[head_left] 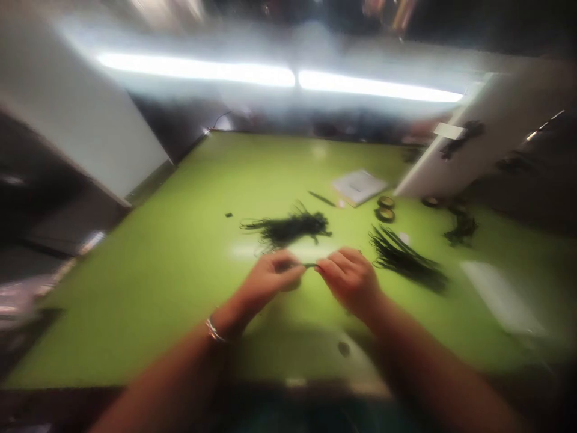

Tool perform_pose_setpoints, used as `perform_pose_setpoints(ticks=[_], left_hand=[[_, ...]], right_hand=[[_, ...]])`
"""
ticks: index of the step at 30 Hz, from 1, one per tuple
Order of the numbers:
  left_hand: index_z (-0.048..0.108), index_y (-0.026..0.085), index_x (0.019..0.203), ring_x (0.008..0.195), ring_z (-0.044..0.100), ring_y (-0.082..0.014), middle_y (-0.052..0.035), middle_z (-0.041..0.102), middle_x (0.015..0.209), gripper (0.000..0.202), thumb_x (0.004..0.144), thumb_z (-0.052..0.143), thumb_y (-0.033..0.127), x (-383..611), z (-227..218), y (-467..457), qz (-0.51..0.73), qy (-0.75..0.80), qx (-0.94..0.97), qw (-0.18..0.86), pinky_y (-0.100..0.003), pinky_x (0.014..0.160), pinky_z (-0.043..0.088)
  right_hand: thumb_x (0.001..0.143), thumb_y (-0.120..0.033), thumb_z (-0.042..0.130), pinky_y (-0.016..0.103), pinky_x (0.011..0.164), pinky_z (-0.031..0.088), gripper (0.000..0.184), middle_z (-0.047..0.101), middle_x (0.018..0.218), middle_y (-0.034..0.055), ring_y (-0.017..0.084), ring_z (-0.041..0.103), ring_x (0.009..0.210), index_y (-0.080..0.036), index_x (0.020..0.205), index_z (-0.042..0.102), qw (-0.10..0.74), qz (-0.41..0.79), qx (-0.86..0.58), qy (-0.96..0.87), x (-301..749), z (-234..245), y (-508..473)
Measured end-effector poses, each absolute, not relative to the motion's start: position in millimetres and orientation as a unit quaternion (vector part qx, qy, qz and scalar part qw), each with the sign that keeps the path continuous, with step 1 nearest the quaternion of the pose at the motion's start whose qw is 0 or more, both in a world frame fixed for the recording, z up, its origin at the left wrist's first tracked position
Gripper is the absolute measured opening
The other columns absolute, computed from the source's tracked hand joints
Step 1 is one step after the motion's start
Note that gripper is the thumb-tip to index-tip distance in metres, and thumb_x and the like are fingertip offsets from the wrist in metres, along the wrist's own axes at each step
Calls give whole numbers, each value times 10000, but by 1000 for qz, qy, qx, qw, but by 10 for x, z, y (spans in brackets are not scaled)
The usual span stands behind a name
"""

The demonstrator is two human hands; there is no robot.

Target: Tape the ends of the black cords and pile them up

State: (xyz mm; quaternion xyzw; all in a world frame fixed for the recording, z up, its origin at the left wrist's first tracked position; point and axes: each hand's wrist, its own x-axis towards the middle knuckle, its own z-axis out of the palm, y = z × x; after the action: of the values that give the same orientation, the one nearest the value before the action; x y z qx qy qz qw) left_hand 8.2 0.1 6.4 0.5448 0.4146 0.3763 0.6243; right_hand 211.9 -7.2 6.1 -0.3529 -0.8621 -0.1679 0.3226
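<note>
Pinching dark strand [310, 265] with left hand [274, 275] and right hand [351, 278], close together; holding it over green table [180, 288], near dark bundle [291, 228] (strand ends hidden); possibly risking slippage from gripping so little.

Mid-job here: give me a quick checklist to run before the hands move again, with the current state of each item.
1. Two-handed hold: ok. The left hand and right hand both pinch the thin dark strand.
2. Strand ends: cannot tell; the fingers hide them.
3. Near cord bundle clear of the left hand: cannot tell; its lower loops reach right up behind that hand.
4. Right-side cord bundle clear of both hands: ok, lying apart on the green tabletop.
5. Tape rolls out of the way: ok, beyond the right hand.
6. Lighting: ok, both light tubes lit.
</note>
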Motion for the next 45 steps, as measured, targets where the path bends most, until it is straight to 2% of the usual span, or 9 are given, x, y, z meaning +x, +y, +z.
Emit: perform_pose_setpoints(ticks=[4,7,15,25,28,31,36,41,45], left_hand=[[596,139,718,484,403,-70,43,466,562,247,775,712,349,124,-17,-8,410,433,503,626,-206,470,299],[650,141,711,591,487,-104,-5,559,681,152,770,712,267,106,-24,16,440,436,597,510,-234,534,371],[682,165,731,723,551,-155,-46,621,752,95,816,653,196,53,29,35,412,364,749,368,-291,691,446],[608,114,665,419,340,-51,45,413,489,366,768,713,449,16,-53,84,301,414,464,723,-206,410,250],[594,122,664,438,370,-58,29,453,534,330,756,722,412,20,-42,74,299,424,500,694,-211,427,274],[601,134,641,540,455,-103,-9,527,609,234,766,696,309,53,-14,46,340,449,634,530,-248,509,358],[628,153,708,714,522,-158,-54,584,751,131,825,623,210,107,-44,4,396,373,784,298,-303,674,439],[672,156,820,727,542,-151,-60,606,826,77,816,665,232,99,-50,16,401,380,756,351,-290,680,462],[699,177,1053,873,598,-177,-82,654,1023,320,740,746,221,63,-8,40,369,396,713,447,-295,780,481]], right_hand=[[918,-177,536,305,673,376,145,586,676,31,172,468,687,-183,790,605,335,-67,-374,-862,2070,-30,-78],[929,-228,515,277,675,408,132,631,782,37,154,524,724,-183,847,607,333,114,-408,-842,2075,-20,-68],[905,-249,485,211,539,384,274,532,565,-40,90,474,543,-172,663,587,235,441,-437,-748,2093,125,-48],[938,-159,505,313,632,345,185,646,660,29,160,474,643,-198,962,684,306,-122,-382,-863,2087,-43,-117],[927,-137,519,320,685,371,168,667,699,32,167,495,683,-196,941,676,301,-119,-371,-870,2100,-37,-99],[912,-207,564,313,680,393,165,636,650,31,175,505,686,-192,773,651,299,-29,-381,-874,2111,-22,-66],[924,-225,527,264,679,442,136,694,828,34,146,583,729,-187,898,655,265,211,-384,-859,2131,1,-43],[897,-201,553,220,580,414,166,636,651,-14,105,538,591,-177,762,647,269,313,-390,-823,2156,43,-18],[910,-211,558,250,634,436,145,643,699,17,131,549,646,-178,801,648,369,183,-381,-828,2145,71,-30]])
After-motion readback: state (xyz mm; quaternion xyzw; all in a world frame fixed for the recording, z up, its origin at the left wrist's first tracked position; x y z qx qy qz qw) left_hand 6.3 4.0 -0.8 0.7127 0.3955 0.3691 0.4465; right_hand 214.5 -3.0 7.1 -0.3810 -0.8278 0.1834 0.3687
